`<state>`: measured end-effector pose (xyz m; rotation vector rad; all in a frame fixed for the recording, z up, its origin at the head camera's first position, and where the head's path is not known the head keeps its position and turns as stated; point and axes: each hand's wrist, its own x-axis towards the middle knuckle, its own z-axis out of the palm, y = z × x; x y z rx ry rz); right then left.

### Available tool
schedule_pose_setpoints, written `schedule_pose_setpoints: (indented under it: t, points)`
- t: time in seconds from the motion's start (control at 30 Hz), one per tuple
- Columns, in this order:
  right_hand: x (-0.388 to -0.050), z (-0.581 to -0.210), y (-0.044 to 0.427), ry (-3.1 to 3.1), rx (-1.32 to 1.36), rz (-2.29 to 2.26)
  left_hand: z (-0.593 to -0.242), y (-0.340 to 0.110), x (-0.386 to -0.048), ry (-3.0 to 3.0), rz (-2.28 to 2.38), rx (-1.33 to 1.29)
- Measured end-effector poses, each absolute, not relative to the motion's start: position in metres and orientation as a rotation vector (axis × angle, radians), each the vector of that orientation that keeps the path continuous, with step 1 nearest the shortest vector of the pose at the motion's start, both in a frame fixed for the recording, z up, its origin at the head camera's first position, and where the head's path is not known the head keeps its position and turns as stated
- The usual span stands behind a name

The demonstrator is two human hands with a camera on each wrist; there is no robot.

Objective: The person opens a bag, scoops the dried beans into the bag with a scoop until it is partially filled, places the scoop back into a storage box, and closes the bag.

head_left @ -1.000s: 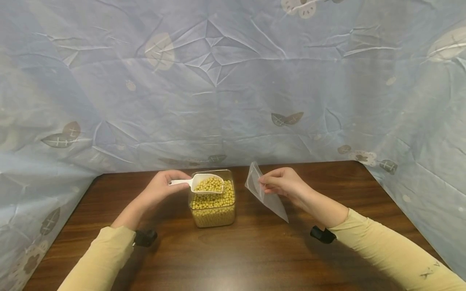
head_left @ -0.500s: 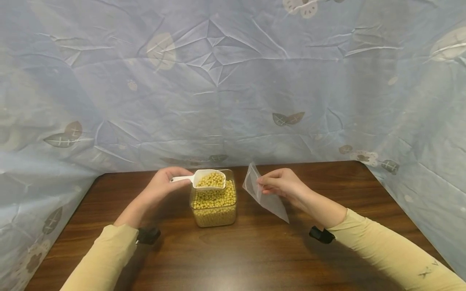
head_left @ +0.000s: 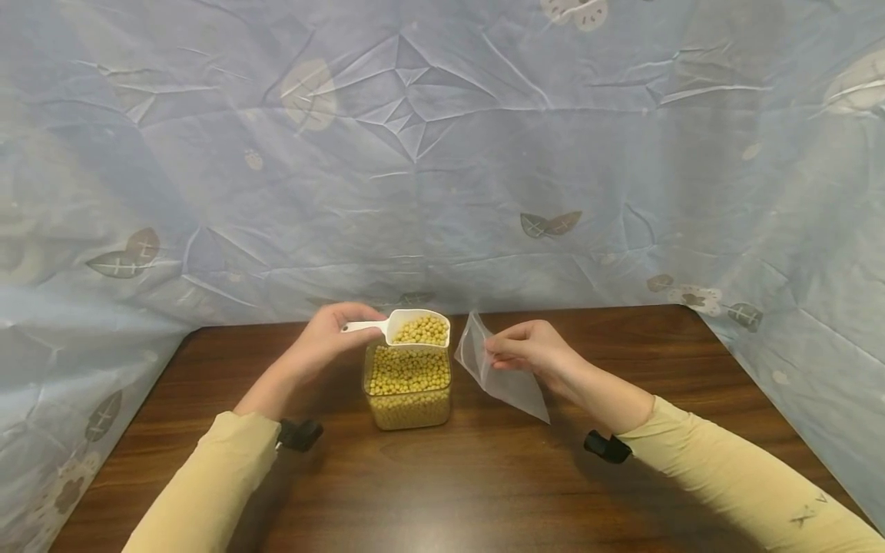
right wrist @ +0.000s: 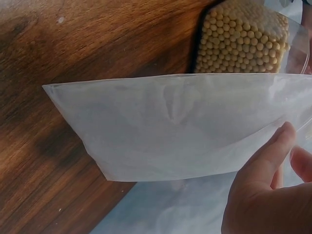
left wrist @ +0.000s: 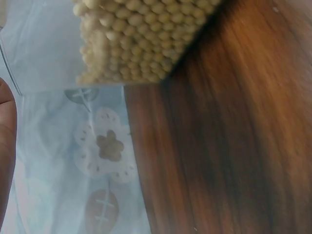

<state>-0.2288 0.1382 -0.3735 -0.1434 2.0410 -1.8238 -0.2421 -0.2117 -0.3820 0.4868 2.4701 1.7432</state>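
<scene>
My left hand (head_left: 330,338) pinches the handle of a white scoop (head_left: 408,347), which is heaped with yellow soybeans (head_left: 423,330). The scoop hangs over the back part of a clear square container (head_left: 413,411) that holds many more of the same beans. To the right, my right hand (head_left: 538,349) pinches a translucent plastic bag (head_left: 515,388) near its upper edge. The bag slants down toward the table and looks flat, with no beans seen inside. In the right wrist view the bag (right wrist: 161,129) spreads in front of the container (right wrist: 239,44). Only a sliver of the left hand (left wrist: 6,146) shows in the left wrist view.
A dark brown wooden table (head_left: 442,491) lies under everything. Pale blue patterned cloth (head_left: 442,177) hangs behind it and along both sides. A black wrist camera (head_left: 300,435) sits at the left cuff, another camera (head_left: 607,446) at the right.
My left hand has raised the full scoop and carried it to the right, toward the bag. The right hand and the bag have shifted slightly to the left.
</scene>
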Motion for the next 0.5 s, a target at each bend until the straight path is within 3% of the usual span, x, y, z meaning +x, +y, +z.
schedule_pose_setpoints:
  t: [0.5]
  points:
    - [-0.228, -0.372, 0.13, 2.093, -0.115, -1.827, -0.369, -0.185, -0.241, 2.443, 1.686, 0.522]
